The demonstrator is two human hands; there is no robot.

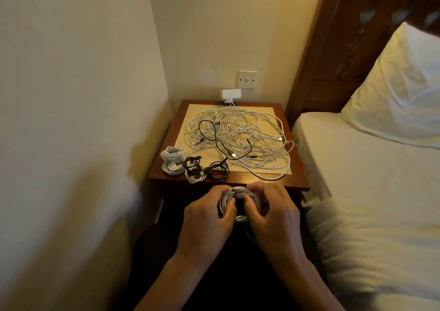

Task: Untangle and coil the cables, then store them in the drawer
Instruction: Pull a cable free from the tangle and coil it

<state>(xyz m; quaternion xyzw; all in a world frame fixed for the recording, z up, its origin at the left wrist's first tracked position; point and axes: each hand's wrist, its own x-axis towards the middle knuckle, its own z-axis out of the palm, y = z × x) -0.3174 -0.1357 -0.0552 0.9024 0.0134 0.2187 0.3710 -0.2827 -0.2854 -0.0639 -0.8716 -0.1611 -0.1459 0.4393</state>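
Presently both grips, left hand (206,212) and right hand (270,212), pinch a nearly wound white cable coil (238,202) just before the wooden tabletop (298,179); several small finished white and black coils (190,165) sit front-left, a large tangled cable heap (240,139) remains, nothing looks stored yet.

dim warm light | soft shadows on left wall (71,144) | edges warped, blurred

Wall switch (247,79) above a white adapter (230,95) at the wall; carved wooden headboard (352,48), white pillow (400,91) and bed (371,167) at right; cream walls.
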